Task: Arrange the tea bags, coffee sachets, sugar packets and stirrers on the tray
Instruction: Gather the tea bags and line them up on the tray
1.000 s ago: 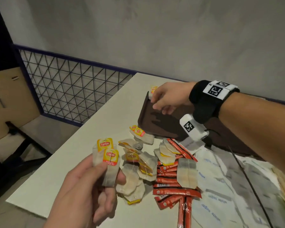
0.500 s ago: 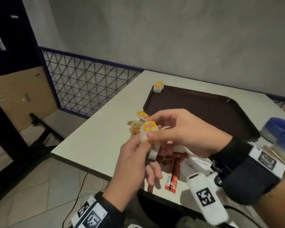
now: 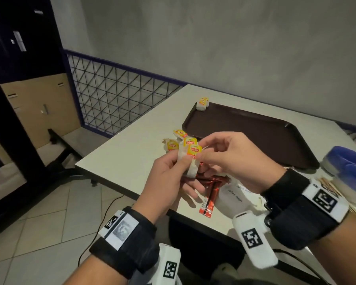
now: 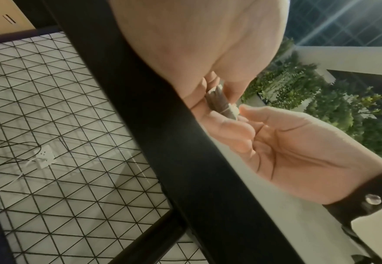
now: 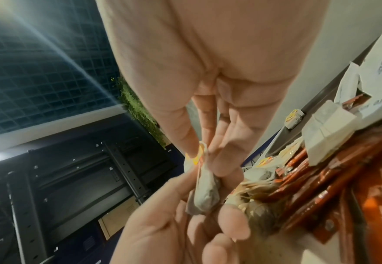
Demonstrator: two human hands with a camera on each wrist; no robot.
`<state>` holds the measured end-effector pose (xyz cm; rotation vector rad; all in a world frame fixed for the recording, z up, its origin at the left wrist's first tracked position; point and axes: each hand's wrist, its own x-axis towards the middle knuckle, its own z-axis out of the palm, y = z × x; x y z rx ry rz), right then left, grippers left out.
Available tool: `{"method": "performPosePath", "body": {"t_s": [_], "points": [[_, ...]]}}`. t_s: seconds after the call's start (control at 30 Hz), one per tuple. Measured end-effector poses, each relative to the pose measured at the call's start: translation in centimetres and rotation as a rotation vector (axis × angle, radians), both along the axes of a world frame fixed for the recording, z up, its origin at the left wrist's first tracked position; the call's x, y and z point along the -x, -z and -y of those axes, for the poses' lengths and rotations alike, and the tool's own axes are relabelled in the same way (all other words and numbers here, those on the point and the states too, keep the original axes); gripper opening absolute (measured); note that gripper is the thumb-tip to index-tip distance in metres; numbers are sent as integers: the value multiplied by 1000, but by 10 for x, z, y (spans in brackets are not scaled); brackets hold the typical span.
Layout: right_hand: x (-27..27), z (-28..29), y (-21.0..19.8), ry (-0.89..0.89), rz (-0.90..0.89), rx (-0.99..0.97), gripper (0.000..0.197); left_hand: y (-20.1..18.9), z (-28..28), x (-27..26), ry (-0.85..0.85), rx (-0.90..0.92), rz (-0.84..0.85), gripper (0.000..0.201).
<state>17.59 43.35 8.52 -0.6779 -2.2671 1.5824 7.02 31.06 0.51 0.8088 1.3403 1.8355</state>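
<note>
Above the table's [image 3: 119,161] near edge, the left hand [image 3: 169,177] grips two tea bags [image 3: 190,156] with yellow tags reading "Lipton"; the right hand [image 3: 236,161] pinches the front tag; beneath them lie red coffee sachets [image 3: 211,194], then white packets [image 3: 237,197] printed "white sugar"; beyond sits the brown tray [image 3: 255,132], one tea bag [image 3: 202,103] at its far-left corner.

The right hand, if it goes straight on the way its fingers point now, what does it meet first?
The right hand points left at the tea bags that the left hand holds, and already pinches one. Past them it would likely meet the left hand's thumb, though depth is unclear.
</note>
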Motion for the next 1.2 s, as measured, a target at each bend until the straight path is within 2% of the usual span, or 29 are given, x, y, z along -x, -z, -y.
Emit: {"method": "performPosePath", "body": {"t_s": [0.2, 0.33, 0.53, 0.7, 0.87, 1.0, 1.13, 1.2], "points": [[3, -1, 3, 13, -12, -68, 23, 0, -1, 2, -28, 4, -46, 21], [0, -3, -1, -13, -12, -102, 25, 2, -4, 3, -58, -11, 34, 29], [-12, -10, -12, -55, -14, -80, 28, 4, -8, 5, -89, -54, 95, 28], [-16, -17, -29, -149, 68, -143, 14, 6, -8, 7, -65, -52, 114, 32], [-8, -14, -38, -262, 131, -75, 11, 6, -9, 6, -80, -74, 132, 34], [9, -8, -26, -179, 101, -73, 12, 7, -8, 8, -53, -73, 154, 39], [19, -5, -17, -98, 97, -141, 12, 7, -8, 9, 8, -56, 179, 57], [20, -3, -15, -86, 95, -140, 14, 7, -7, 9, 6, -59, 145, 44]]}}
